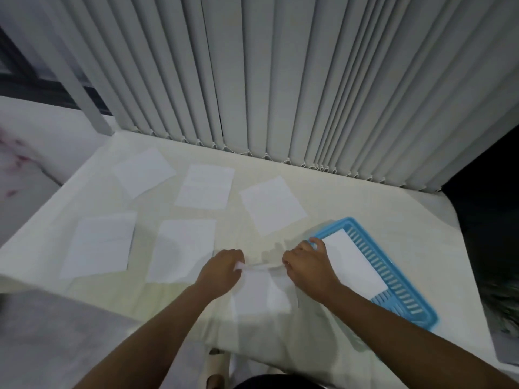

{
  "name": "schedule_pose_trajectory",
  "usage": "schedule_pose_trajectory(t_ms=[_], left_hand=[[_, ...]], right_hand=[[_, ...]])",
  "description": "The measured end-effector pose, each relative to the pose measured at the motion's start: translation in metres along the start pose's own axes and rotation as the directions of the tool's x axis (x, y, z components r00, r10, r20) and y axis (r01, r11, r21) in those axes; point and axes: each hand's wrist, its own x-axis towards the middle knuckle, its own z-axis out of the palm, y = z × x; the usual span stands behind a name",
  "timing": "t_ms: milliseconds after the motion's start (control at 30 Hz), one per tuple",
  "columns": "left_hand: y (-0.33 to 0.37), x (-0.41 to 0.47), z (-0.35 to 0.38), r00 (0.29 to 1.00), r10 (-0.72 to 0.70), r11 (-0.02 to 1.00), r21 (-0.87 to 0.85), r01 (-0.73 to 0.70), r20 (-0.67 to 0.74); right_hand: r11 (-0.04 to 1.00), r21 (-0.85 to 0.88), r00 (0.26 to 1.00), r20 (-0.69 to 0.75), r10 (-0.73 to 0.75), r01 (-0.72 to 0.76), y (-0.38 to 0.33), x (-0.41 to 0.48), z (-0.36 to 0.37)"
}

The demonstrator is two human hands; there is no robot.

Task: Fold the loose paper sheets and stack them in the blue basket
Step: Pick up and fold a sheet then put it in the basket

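A white paper sheet (259, 293) lies in front of me on the cream bed cover, its far edge lifted. My left hand (222, 269) pinches the far left corner and my right hand (306, 265) grips the far right corner. To the right sits the blue basket (404, 293), slatted, with one folded white sheet (354, 263) inside. Several loose flat sheets lie spread beyond my hands, among them one at the left (101, 245), one in the middle (184, 249) and one at the back right (272, 207).
Grey vertical blinds (280, 80) hang along the far edge of the bed. A grey blanket (56, 338) covers the near left. The bed's right edge drops into a dark gap (488, 220). My feet show at the bottom.
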Motion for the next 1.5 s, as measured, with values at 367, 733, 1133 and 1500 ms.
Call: schedule_pose_trajectory(t_ms=[367,733,1133,1500], left_hand=[[0.007,-0.058,0.049,0.961,-0.031,0.985,0.172,-0.018,0.273],[0.017,-0.019,0.046,0.993,-0.111,0.965,0.235,0.116,-0.034],[0.023,-0.016,0.004,0.966,-0.232,0.949,-0.193,0.251,0.113],[0.088,-0.019,-0.010,0.886,-0.365,-0.020,-0.954,0.299,0.285]], right_hand=[[0.987,0.133,0.933,0.335,-0.130,0.090,-0.019,-0.059,0.020],[0.990,0.143,0.898,0.436,-0.047,-0.018,-0.038,-0.055,0.046],[0.888,0.279,0.868,0.448,0.216,-0.365,-0.036,-0.057,0.029],[0.025,0.752,0.667,0.568,0.482,-0.658,-0.053,-0.040,-0.037]])
